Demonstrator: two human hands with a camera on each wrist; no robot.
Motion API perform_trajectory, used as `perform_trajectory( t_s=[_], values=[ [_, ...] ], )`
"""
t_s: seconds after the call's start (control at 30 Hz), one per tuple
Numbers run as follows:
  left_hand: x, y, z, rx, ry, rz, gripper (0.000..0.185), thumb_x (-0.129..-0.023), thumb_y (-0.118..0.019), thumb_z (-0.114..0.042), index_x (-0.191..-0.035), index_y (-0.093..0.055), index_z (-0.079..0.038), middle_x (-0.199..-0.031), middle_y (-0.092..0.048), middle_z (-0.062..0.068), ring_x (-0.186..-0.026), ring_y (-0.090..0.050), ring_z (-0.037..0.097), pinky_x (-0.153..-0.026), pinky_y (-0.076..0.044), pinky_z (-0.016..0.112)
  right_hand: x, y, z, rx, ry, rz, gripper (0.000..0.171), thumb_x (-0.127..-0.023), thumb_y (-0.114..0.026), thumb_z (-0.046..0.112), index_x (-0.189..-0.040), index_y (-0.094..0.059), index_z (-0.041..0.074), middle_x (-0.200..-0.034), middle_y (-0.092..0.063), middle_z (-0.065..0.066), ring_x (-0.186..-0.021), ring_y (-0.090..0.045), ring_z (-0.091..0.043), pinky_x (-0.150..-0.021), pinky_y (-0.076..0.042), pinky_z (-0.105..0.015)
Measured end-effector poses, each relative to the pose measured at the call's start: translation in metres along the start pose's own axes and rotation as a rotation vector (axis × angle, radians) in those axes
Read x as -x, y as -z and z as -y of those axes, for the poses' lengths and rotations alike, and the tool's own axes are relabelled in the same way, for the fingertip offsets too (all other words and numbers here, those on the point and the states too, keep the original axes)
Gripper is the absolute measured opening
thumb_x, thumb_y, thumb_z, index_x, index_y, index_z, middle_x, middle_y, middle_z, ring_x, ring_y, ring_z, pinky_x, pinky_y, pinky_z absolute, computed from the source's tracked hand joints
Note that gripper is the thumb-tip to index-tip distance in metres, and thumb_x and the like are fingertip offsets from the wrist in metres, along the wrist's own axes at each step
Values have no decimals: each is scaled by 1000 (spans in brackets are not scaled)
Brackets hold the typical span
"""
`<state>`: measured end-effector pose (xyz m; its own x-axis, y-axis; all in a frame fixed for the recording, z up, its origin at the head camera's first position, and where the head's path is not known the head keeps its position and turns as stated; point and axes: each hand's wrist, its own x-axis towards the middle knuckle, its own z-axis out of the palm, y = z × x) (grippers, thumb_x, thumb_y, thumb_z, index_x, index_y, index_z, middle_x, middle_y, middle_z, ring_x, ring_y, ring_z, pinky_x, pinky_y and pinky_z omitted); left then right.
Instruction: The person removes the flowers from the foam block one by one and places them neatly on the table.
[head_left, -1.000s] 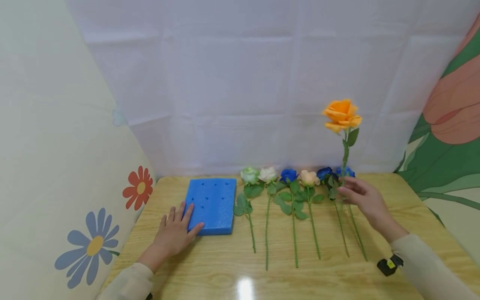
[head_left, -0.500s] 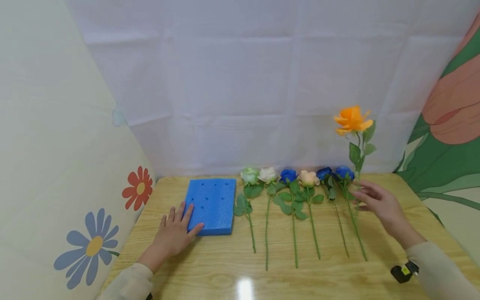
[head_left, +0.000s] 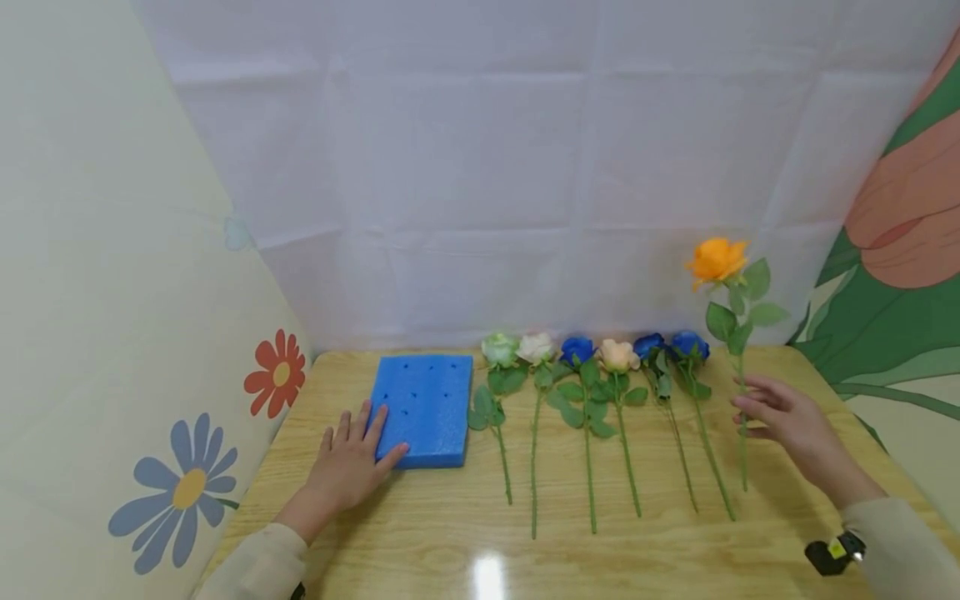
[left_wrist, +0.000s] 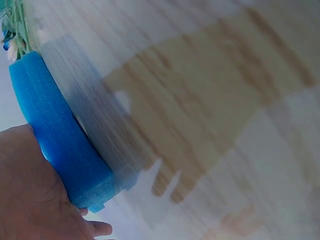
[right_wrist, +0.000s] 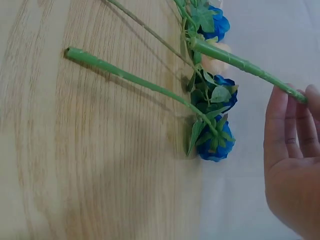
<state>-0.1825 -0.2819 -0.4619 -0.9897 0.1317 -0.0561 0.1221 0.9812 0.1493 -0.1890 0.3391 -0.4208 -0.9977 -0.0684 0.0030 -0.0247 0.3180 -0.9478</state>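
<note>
My right hand (head_left: 787, 425) pinches the green stem of an orange rose (head_left: 717, 260) between thumb and fingers, to the right of the row of flowers. The rose is upright, its bloom against the white backdrop and several leaves below it. In the right wrist view the stem's lower end (right_wrist: 220, 52) sticks out from the fingertips, while the bloom is out of frame. My left hand (head_left: 348, 462) lies with fingers spread on the left edge of a blue foam block (head_left: 431, 425). Small dark holes dot the block's top.
Several roses lie side by side on the wooden table (head_left: 420, 533): a pale green rose (head_left: 500, 350), a white rose (head_left: 537, 349), a peach rose (head_left: 618, 356) and blue ones, including the rightmost blue rose (head_left: 689, 345). A white cloth (head_left: 480, 167) hangs behind.
The right hand has carried the orange rose rightward and lower, away from in front of the blue roses to beside them. The left hand has stayed on the foam block.
</note>
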Motion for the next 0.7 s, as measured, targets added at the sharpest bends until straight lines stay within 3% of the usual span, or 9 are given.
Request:
perform_trajectory(
  t_s=[0.3,0.7],
  values=[
    [-1,-1,1,1,1,3,92,-99,-35,-72,-161,-23,-4,-165,-13,28,-147,-11,60,-113,-13,76,2,9,-11,28,-65,33,72,-105,-58,28,-154,-23,-11,-103,-67,19,-91,-68,-4,-77,-59,-26],
    [0,0,0,-2,-2,-3,92,-99,-34,-72,-161,-23,-4,-166,-13,28,-147,-12,60,-112,-14,76,2,19,-33,13,-150,98,81,-106,-54,30,-156,-5,-13,-107,-63,20,-95,-66,-3,-81,-57,-24]
  ],
)
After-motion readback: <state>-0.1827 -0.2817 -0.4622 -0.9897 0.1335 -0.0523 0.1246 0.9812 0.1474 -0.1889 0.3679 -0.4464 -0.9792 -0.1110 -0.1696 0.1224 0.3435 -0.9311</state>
